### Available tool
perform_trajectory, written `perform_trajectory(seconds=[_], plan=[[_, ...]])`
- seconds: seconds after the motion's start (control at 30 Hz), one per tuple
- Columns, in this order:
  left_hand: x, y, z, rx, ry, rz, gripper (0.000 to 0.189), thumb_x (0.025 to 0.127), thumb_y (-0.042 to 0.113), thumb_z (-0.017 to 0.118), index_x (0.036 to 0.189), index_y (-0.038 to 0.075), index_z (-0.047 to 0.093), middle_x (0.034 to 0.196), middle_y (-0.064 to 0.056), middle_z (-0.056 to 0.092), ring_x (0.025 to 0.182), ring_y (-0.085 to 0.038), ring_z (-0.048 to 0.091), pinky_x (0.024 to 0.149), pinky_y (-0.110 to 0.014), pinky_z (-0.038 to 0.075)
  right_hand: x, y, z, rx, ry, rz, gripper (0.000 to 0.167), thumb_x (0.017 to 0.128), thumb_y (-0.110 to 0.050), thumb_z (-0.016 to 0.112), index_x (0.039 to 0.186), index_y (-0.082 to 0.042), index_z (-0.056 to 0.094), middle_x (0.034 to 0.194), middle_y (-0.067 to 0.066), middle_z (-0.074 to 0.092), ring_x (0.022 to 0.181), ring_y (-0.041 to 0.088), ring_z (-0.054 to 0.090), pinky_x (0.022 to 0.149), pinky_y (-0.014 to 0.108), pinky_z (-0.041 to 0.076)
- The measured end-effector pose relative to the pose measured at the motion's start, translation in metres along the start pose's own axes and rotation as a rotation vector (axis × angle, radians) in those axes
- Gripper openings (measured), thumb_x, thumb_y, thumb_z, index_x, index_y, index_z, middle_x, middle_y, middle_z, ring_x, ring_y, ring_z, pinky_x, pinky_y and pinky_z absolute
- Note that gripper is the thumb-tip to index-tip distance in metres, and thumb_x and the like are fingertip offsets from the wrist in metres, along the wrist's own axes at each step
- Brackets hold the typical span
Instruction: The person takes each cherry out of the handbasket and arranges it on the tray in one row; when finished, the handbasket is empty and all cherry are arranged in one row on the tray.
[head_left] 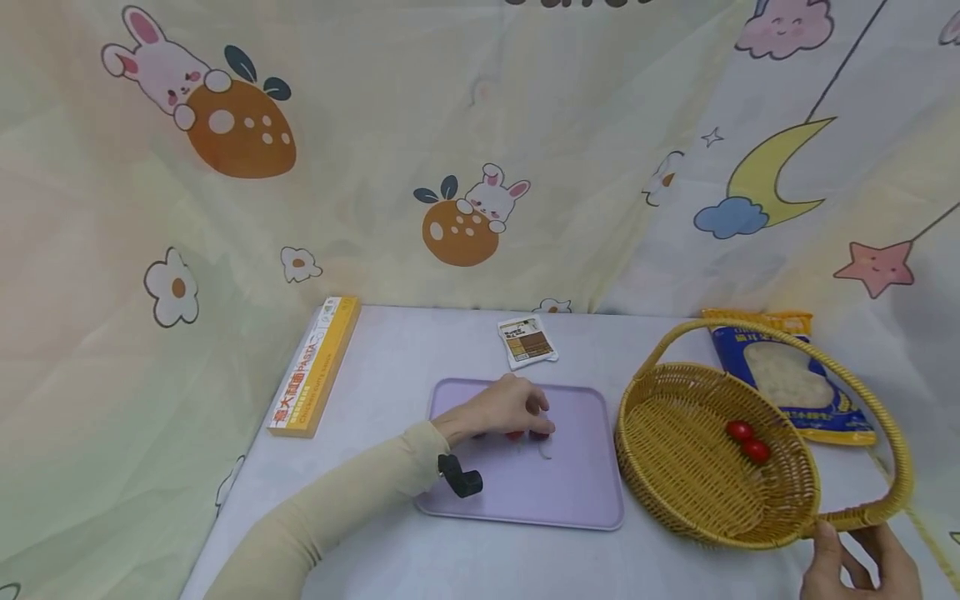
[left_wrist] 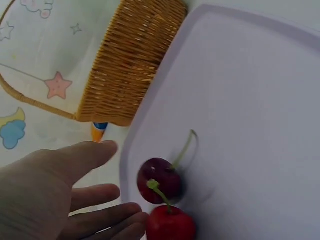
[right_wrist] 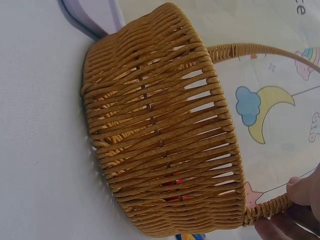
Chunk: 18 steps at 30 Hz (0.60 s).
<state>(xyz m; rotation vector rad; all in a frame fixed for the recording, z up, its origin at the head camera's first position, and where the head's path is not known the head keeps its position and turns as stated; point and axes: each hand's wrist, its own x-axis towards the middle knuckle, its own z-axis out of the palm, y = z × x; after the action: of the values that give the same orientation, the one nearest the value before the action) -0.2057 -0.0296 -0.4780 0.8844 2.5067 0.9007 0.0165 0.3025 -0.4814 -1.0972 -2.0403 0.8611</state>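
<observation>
My left hand (head_left: 504,407) is over the lilac tray (head_left: 558,492), its fingers bent loosely just above the cherries. In the left wrist view a dark cherry (left_wrist: 154,181) with a green stem lies beside a bright red cherry (left_wrist: 171,225). The thumb and fingers stand apart with nothing between them; the fingertips are close to the red cherry. At the right, my right hand (head_left: 858,567) grips the handle base of a wicker basket (head_left: 667,500) between thumb and fingers. Inside the basket lie two small glossy red fruits (head_left: 757,451).
A yellow pasta box (head_left: 315,367) lies at the table's left edge. Behind the tray is a small brown-and-white packet (head_left: 527,340). A blue-and-yellow bag (head_left: 795,379) lies behind the basket. A printed cloth (head_left: 360,208) hangs at the back.
</observation>
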Motion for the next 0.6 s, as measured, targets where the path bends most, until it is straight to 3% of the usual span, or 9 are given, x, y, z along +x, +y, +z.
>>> perform_trajectory(seconds=[0.17,0.33,0.5,0.6], plan=[[0.004,0.013,-0.006,-0.027,0.053,0.054,0.044,0.096,0.042,0.073,0.122,0.007,0.077,0.112,-0.002,0.08,0.102,-0.008,0.072,0.088,-0.024,0.056,0.0,-0.003,-0.003,-0.013,-0.012,0.008,0.051,0.112,-0.024,0.045,0.162,-0.021,0.038,0.161,0.014,0.044,0.152,0.026,0.039,0.119,0.023,0.037],[0.015,0.04,-0.006,-0.074,0.048,0.148,0.049,0.098,0.045,0.071,0.133,0.012,0.073,0.129,-0.001,0.075,0.117,-0.011,0.07,0.093,-0.02,0.054,0.0,-0.004,-0.003,-0.021,-0.009,0.015,0.051,0.112,-0.021,0.045,0.162,-0.02,0.037,0.161,0.014,0.044,0.152,0.027,0.04,0.12,0.028,0.039],[0.034,0.067,0.001,-0.077,0.017,0.26,0.05,0.099,0.044,0.071,0.141,0.017,0.068,0.138,0.004,0.07,0.121,-0.01,0.069,0.094,-0.013,0.051,0.0,-0.006,-0.002,-0.039,-0.015,0.049,0.053,0.111,-0.016,0.045,0.163,-0.023,0.035,0.162,0.012,0.043,0.152,0.026,0.04,0.12,0.033,0.04],[0.051,0.083,0.01,-0.043,-0.011,0.292,0.051,0.099,0.044,0.071,0.143,0.019,0.066,0.14,0.005,0.068,0.123,-0.006,0.067,0.096,-0.011,0.049,-0.001,-0.007,-0.002,-0.031,-0.01,0.051,0.054,0.111,-0.014,0.046,0.162,-0.023,0.035,0.161,0.012,0.043,0.152,0.025,0.04,0.119,0.035,0.041]])
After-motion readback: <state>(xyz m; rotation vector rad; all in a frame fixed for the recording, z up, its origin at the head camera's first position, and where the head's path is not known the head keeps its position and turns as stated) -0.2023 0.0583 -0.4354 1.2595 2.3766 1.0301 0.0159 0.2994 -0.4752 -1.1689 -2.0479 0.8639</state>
